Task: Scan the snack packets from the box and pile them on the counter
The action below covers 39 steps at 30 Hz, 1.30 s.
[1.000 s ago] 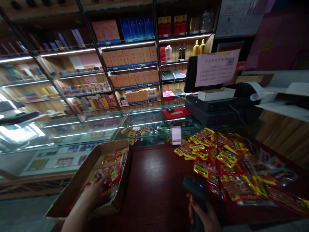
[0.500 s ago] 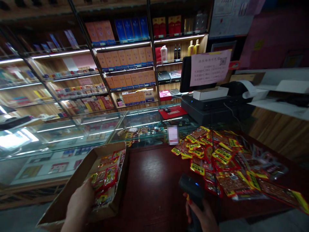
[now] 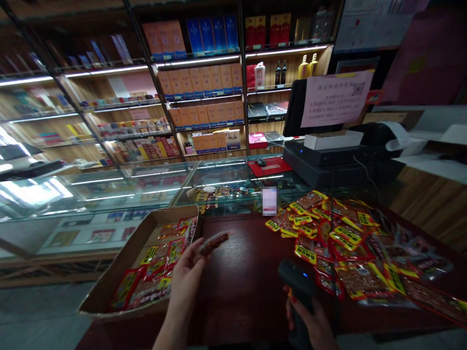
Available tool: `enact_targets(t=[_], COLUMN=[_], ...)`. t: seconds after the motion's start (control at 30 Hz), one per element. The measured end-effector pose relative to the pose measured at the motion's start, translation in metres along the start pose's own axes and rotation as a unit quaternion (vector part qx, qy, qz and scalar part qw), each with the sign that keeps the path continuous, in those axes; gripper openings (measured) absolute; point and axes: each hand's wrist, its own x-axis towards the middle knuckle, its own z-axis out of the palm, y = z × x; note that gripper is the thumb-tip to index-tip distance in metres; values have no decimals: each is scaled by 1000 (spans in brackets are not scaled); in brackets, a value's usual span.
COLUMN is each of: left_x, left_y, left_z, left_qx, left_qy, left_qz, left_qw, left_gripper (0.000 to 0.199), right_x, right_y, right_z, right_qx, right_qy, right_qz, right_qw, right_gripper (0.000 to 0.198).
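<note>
My left hand is closed on one end of a clear snack packet with a reddish-brown filling, held above the dark red table just right of the box. That open cardboard box contains several red and yellow snack packets. In my right hand is a black handheld barcode scanner, gripped by its handle, with a blue light glowing on top. Right of the scanner lies a heap of red and yellow snack packets, some in clear wrappers.
Behind the table stands a glass display counter. A monitor with a pink notice, a white box and a mouse on a red mat are at the back. Lit shelves of boxes and bottles line the wall.
My left hand has come out of the cardboard box and moved right, now with a snack packet in it. My right hand still holds the scanner. The view has shifted slightly.
</note>
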Motion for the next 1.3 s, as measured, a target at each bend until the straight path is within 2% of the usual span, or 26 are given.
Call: enact_targets(t=[0.03, 0.1, 0.2, 0.3, 0.43, 0.5, 0.73, 0.87, 0.9, 1.03, 1.3], left_x=[-1, -2, -1, 1, 5, 6, 8, 9, 9, 8, 7], left_y=[-11, -34, -67, -92, -110, -113, -110, -110, -111, -110, -100], left_z=[12, 31, 48, 53, 50, 47, 48, 48, 47, 44, 47], left_qx=[-36, -80, -101, -104, -50, -17, 2, -59, -74, -126, -224], left_qy=[-52, -110, -120, -123, -104, -107, -113, -97, -95, -86, -75], left_qz=[-36, -89, -123, -94, 1, 20, 12, -23, -37, -71, -96], left_qw=[997, 987, 980, 982, 993, 994, 993, 993, 992, 986, 967], left_gripper=[60, 63, 58, 45, 18, 15, 25, 60, 61, 41, 44], right_x=[-1, -2, 0, 8, 12, 9, -8, -11, -12, -19, -35], right_y=[0, 0, 4, 13, 21, 20, -1, -5, -5, -9, -4], right_z=[0, 0, -4, -12, -14, -9, 12, 13, 14, 17, 29], right_qx=[-4, -13, -14, -26, -30, -29, -123, -156, -162, -189, -312], right_qy=[4, 8, 3, 0, 3, 7, 16, 11, 11, 8, -62], right_qz=[-1, -4, -11, 19, 46, 40, 7, 2, 5, 23, 37], right_qw=[1000, 1000, 1000, 999, 998, 999, 992, 988, 987, 982, 947], right_gripper=[53, 53, 50, 56, 61, 59, 64, 67, 67, 71, 69])
